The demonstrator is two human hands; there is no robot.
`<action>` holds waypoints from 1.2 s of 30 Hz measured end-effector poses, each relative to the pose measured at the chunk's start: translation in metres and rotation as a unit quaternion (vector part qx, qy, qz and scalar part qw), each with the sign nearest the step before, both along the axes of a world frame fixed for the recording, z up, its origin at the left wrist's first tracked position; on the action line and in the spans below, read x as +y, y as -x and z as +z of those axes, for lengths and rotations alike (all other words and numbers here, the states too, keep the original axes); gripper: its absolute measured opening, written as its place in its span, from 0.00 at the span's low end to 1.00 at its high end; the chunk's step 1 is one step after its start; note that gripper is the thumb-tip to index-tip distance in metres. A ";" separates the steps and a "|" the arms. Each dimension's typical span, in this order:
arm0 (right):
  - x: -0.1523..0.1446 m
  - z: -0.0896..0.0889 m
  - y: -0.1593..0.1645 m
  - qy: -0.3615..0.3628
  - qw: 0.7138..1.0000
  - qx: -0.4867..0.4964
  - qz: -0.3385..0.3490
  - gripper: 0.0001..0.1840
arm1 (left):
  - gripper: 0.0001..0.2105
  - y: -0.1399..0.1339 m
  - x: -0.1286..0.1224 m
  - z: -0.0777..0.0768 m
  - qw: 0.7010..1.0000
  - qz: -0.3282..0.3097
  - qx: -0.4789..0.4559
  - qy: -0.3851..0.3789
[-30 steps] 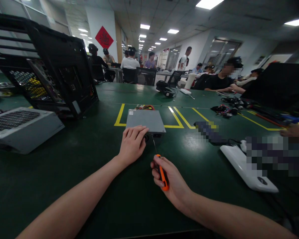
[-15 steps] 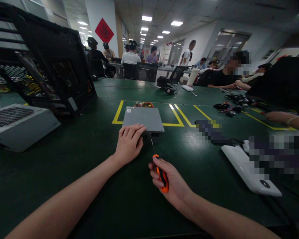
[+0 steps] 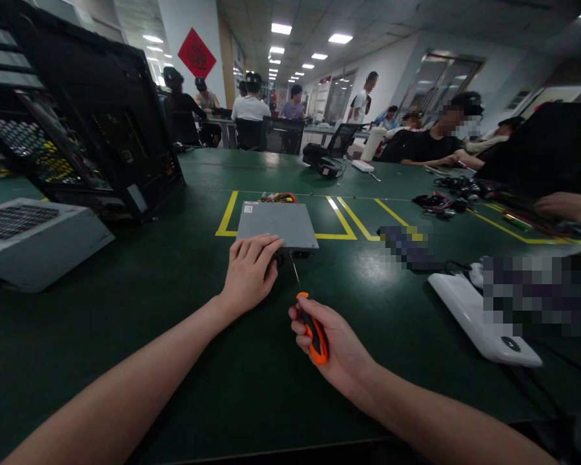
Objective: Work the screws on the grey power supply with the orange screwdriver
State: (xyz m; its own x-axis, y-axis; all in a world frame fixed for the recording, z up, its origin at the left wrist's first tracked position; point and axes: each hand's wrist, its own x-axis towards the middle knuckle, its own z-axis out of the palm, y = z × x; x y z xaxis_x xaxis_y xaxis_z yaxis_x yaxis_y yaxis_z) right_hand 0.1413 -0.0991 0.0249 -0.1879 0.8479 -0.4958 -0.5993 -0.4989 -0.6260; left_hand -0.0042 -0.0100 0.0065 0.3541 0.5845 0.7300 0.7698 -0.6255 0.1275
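Counter (image 3: 387,284): dark green, smooth, some glare, yellow tape outlines. Black case (image 3: 111,129) on the left: slats plus honeycomb mesh. Red diamond (image 3: 197,55) on the far column: dark characters, can't read them. Mesh-topped housing (image 3: 53,242): angular grey metal, just nearer than the case. Flat grey box (image 3: 278,223): mid-counter, matte metal lid, sits across the near tape line, dark socket in its near face. White slab (image 3: 474,316) on the right: glossy, rounded corners, dark oval. Left hand (image 3: 249,274): grip unclenched, fingers laid over the flat grey box's near-left edge, thumb by its front. Right hand (image 3: 339,336): grip wrapped round the screwdriver (image 3: 315,332), orange/black handle, thin metal shaft angled to the near face, left of the socket; tip contact too small to confirm. Multicoloured wires (image 3: 285,197) bunched behind the box. White label (image 3: 248,208), lid's far-left corner: print too small to read.
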 end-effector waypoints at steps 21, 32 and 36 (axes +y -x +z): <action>-0.003 -0.001 0.001 0.015 0.999 0.027 0.021 0.11 | 0.19 0.000 -0.002 -0.001 1.000 -0.001 -0.002 0.006; -0.003 0.002 0.002 0.022 0.999 0.018 0.036 0.14 | 0.19 0.000 -0.002 0.000 1.000 -0.005 0.000 0.006; -0.004 0.000 0.003 -0.004 1.000 0.011 0.005 0.07 | 0.19 0.000 -0.002 0.000 1.000 -0.005 0.000 0.006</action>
